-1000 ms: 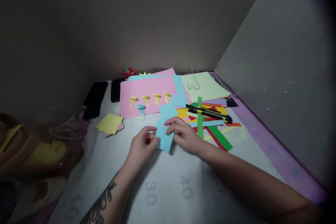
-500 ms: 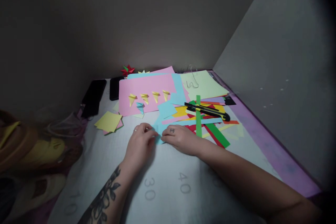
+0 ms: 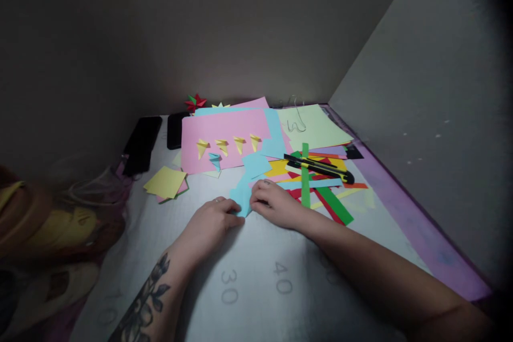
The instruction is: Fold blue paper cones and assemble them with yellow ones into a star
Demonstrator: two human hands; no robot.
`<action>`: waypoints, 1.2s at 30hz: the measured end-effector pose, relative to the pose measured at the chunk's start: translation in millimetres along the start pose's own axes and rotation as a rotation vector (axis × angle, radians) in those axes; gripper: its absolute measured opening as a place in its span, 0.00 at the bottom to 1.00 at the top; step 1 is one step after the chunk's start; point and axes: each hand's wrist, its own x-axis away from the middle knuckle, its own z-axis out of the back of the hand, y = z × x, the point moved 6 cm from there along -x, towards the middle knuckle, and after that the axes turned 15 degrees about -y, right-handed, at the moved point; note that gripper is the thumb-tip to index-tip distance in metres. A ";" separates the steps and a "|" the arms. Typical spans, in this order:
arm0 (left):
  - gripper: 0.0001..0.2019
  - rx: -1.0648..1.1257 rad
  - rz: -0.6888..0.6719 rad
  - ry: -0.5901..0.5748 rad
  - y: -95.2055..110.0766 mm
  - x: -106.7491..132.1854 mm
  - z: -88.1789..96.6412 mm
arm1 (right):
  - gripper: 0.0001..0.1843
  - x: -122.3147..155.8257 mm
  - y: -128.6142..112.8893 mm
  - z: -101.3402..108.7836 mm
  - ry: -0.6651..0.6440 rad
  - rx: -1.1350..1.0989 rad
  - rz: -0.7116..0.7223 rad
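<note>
Here the blue paper (image 3: 241, 196) lies on the worktop (image 3: 256, 278) between both hands: left hand (image 3: 208, 224) spread, fingertips pressing its corner; right hand (image 3: 276, 206) curled, pinching its edge. Just beyond the right hand, a cutter (image 3: 320, 167) rests on coloured strips (image 3: 332, 206).

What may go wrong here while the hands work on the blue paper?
The knife lies close beyond the right hand; reaching forward might touch it, and its blade state is unclear. The blue paper between it and the left hand lies beside loose strips, which might get swept away.
</note>
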 end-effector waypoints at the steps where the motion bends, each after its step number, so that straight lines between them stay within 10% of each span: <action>1: 0.12 -0.002 0.004 -0.012 0.4 0.1 0.2 | 0.08 -0.5 0.5 -0.7 0.022 0.004 -0.022; 36: 0.13 -0.182 0.084 -0.117 17.8 -0.1 0.4 | 0.07 -8.1 0.1 -12.9 0.114 0.148 -0.233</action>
